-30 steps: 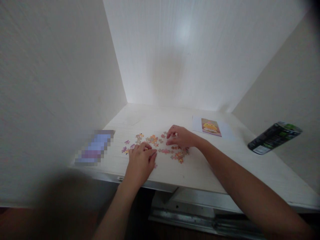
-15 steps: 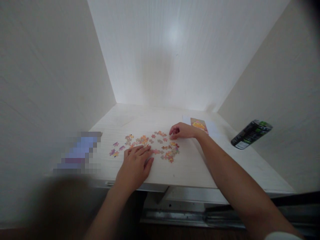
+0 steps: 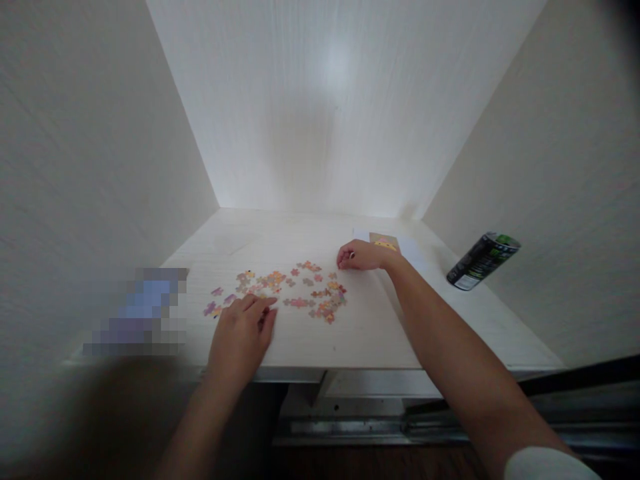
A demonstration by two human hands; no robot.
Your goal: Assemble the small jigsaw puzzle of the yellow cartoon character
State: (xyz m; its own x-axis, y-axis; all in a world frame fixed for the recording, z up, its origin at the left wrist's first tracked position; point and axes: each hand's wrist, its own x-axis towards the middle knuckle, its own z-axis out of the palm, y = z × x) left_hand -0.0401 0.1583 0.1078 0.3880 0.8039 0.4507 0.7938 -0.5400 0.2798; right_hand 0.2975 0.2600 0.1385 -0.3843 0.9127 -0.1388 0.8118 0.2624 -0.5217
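Jigsaw puzzle pieces (image 3: 300, 303) in pink, orange, yellow and purple lie spread over the middle of the white tabletop (image 3: 295, 343), some in joined clusters. My left hand (image 3: 243, 330) rests at the near left of them, palm down, its index finger stretched out and thumb apart. It covers part of the nearby pieces. Beyond the right side of the spread, my right hand (image 3: 361, 255) has its fingers curled together; whatever they may hold is too small to make out. Behind its wrist is a picture card (image 3: 384, 239) with a yellow figure, partly hidden.
A black and green can (image 3: 483, 261) stands at the right, looking tilted in this view. At the left lies a pixelated flat bluish object (image 3: 145, 307). White panels (image 3: 300, 107) enclose the tabletop at the back and both sides.
My left hand has drawn back leftward, uncovering some pieces. My right hand has shifted slightly right, away from the pieces. The whole view has swung a little to the right.
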